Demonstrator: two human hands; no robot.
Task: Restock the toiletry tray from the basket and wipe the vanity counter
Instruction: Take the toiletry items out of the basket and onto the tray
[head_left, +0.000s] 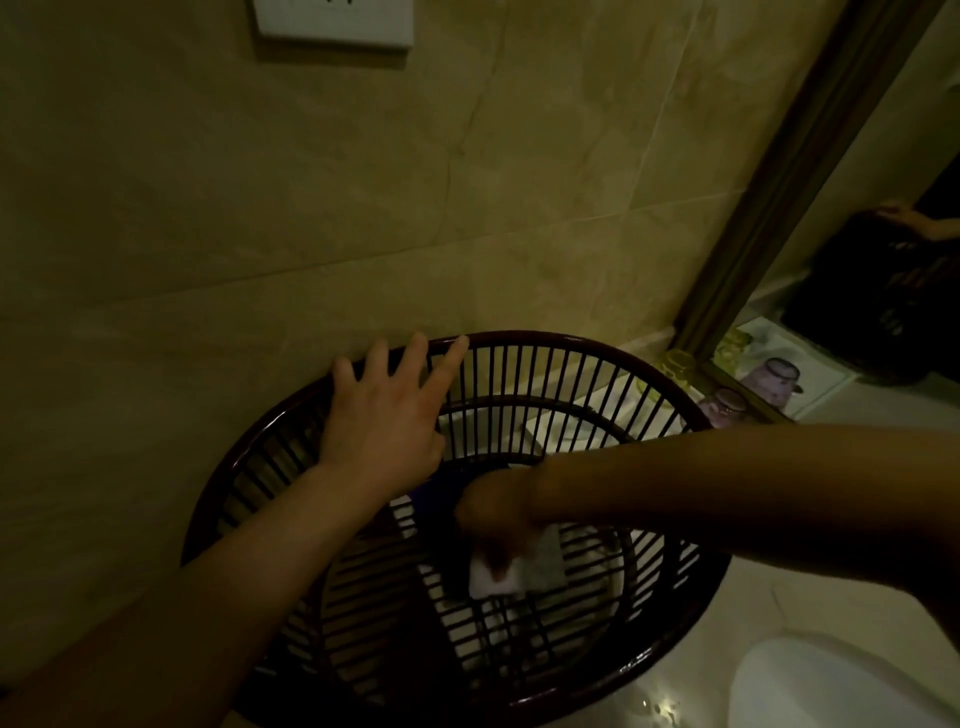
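A dark, round slatted basket (691, 613) stands on the pale vanity counter (810, 603) against the tiled wall. My left hand (384, 421) lies on the basket's far rim with its fingers straight and spread. My right hand (498, 525) reaches down inside the basket, blurred, its fingers curled round a small white packet (493, 577). A grey-white flat item (545, 561) and a dark blue thing (436, 499) lie beside it on the basket floor. The toiletry tray (566, 421) shows as a white shape behind the basket bars.
A framed mirror (779, 208) leans at the right, with small purple jars (727, 405) and a yellow-green item (675, 364) at its foot. A white basin edge (810, 686) curves at the lower right. A white wall plate (332, 21) sits above.
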